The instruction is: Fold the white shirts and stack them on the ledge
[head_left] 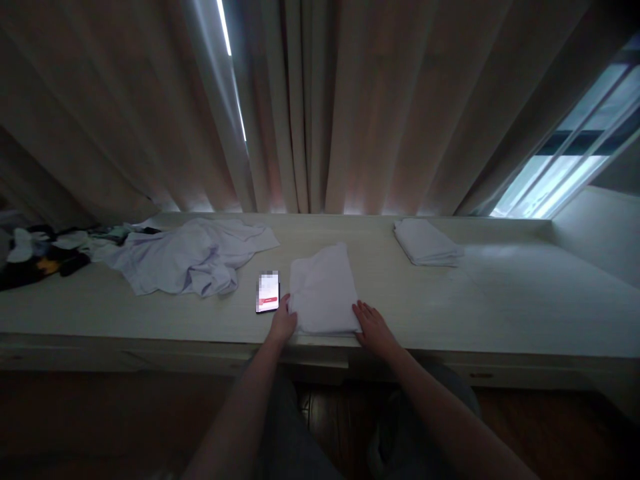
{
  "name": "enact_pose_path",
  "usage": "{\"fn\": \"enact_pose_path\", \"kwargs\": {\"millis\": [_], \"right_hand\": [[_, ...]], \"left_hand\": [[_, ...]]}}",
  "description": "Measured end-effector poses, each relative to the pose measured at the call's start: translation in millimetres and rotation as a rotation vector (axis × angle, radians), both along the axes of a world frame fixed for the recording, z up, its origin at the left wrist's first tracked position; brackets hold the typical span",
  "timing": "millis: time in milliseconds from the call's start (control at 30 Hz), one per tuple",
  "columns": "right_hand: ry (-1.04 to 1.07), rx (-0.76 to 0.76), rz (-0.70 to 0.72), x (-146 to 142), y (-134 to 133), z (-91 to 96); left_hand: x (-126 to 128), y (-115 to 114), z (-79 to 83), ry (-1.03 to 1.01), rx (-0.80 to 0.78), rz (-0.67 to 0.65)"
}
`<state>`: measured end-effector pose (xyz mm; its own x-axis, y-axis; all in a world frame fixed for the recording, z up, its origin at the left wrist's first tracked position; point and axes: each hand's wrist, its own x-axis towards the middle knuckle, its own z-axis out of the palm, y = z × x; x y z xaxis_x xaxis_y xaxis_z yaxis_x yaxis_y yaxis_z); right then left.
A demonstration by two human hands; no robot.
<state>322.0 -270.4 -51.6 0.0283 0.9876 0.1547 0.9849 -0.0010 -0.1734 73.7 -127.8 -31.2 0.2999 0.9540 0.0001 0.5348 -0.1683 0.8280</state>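
A folded white cloth [323,288] lies on the pale wooden ledge [500,300] in front of me. My left hand [283,323] rests at its near left corner, fingers curled against the edge of the fabric. My right hand [373,325] lies at its near right corner with the fingers stretched flat toward the cloth. A phone [267,292] with a lit screen lies just left of the cloth, beside my left hand.
A crumpled pale shirt [190,257] lies left of the phone. Dark and mixed clothing [35,257] is heaped at the far left. Another folded white cloth [425,241] sits at the back right. Curtains [320,107] hang behind; a window [565,167] shows at right.
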Motion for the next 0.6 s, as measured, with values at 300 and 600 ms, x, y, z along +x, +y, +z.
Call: {"fn": "enact_pose_path", "kwargs": {"millis": [300,600], "right_hand": [[-0.027,-0.052,0.147,-5.0,1.0,-2.4],[-0.012,-0.016,0.175,-1.0,11.4,31.8]], "left_hand": [[4.6,-2.5,-10.1,0.218,0.201,-0.04],[34.2,-24.4,19.7,0.446,0.434,-0.024]]}}
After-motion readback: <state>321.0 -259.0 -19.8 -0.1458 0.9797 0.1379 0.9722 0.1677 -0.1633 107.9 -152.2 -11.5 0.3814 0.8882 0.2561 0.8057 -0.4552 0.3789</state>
